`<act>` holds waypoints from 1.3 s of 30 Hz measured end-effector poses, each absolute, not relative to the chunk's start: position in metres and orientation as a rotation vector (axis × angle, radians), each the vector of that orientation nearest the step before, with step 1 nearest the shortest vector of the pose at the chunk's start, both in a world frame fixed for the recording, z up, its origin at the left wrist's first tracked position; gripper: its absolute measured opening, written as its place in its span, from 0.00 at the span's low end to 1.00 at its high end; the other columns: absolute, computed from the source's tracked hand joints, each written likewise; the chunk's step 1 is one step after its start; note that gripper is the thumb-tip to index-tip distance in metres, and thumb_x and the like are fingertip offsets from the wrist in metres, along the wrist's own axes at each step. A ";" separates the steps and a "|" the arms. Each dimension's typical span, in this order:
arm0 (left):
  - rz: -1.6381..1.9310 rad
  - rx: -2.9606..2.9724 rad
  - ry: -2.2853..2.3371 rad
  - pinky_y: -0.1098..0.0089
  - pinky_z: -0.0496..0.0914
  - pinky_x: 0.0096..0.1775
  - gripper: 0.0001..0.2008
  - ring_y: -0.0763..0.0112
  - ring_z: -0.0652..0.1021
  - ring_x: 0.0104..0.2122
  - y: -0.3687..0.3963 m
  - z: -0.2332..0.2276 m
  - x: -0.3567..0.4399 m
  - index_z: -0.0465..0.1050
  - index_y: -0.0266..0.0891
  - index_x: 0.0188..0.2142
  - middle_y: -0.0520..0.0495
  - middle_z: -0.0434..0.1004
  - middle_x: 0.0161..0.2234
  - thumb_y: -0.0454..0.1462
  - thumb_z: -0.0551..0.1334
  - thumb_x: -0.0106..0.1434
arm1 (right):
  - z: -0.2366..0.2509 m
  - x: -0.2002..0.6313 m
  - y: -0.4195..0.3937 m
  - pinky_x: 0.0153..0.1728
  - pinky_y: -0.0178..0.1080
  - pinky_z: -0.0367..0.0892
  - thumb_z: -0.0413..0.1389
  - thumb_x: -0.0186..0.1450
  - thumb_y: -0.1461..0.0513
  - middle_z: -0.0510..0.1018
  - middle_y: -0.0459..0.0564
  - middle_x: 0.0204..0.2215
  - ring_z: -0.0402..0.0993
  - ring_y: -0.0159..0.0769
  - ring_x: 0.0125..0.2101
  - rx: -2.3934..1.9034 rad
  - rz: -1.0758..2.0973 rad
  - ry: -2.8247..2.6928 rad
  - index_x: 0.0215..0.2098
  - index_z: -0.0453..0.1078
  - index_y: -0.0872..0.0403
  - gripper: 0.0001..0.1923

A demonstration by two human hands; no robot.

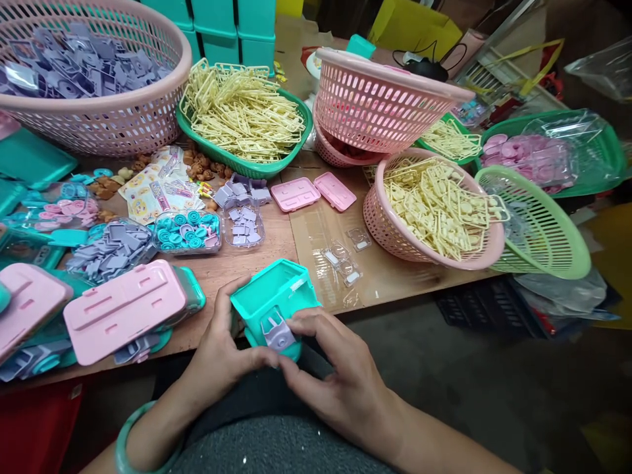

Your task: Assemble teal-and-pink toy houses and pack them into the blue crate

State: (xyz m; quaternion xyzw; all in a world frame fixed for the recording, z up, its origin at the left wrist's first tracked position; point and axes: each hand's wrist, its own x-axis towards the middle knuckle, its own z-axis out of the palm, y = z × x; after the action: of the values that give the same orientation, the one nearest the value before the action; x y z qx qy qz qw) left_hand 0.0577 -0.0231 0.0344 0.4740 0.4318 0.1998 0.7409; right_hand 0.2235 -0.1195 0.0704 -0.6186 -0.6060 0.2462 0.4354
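Note:
Above my lap, at the table's front edge, my left hand (222, 336) grips a turquoise plastic box (269, 289) from its left side, thumb along the bottom. The box is tilted, its open top facing away from me. My right hand (333, 355) pinches a small lavender plastic part (280, 336) between thumb and forefinger, against the near face of the box. Whether that part is fastened there I cannot tell. Nearest on the table lie finished-looking boxes with a pink lid (126, 309) and a clear tray of turquoise wheels (187, 230).
A pink basket of lavender parts (99, 118) stands back left, beside a green basket of yellow frames (247, 161). Pink baskets (390, 102) and a light green basket (557, 230) fill the right. An open pink case (296, 194) and clear plastic pieces (342, 260) lie mid-table.

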 end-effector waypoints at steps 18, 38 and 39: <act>0.330 1.373 1.005 0.39 0.64 0.61 0.53 0.34 0.68 0.62 -0.022 0.032 0.043 0.53 0.45 0.65 0.32 0.62 0.63 0.52 0.77 0.46 | 0.050 0.255 -0.105 0.69 0.61 0.55 0.66 0.66 0.54 0.56 0.60 0.72 0.53 0.51 0.71 -1.571 1.068 -1.434 0.74 0.44 0.45 0.47; 0.355 0.971 0.801 0.49 0.72 0.57 0.51 0.44 0.74 0.60 -0.010 0.026 0.051 0.50 0.49 0.67 0.33 0.69 0.62 0.47 0.77 0.51 | 0.055 0.266 -0.094 0.53 0.52 0.72 0.62 0.69 0.60 0.78 0.52 0.47 0.75 0.42 0.50 -1.372 0.402 -1.892 0.57 0.71 0.46 0.18; 0.354 0.963 0.786 0.50 0.73 0.57 0.52 0.45 0.74 0.60 -0.010 0.026 0.051 0.49 0.50 0.67 0.33 0.69 0.62 0.46 0.77 0.51 | 0.057 0.266 -0.093 0.50 0.49 0.73 0.61 0.70 0.61 0.79 0.50 0.43 0.77 0.40 0.45 -1.341 0.450 -1.891 0.57 0.70 0.48 0.17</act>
State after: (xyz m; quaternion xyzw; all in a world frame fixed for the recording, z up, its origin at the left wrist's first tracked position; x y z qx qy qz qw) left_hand 0.0505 -0.0101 0.0261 0.4489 0.3661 0.1649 0.7983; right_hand 0.2656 -0.0935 0.0566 -0.5250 -0.7407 0.1762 0.3803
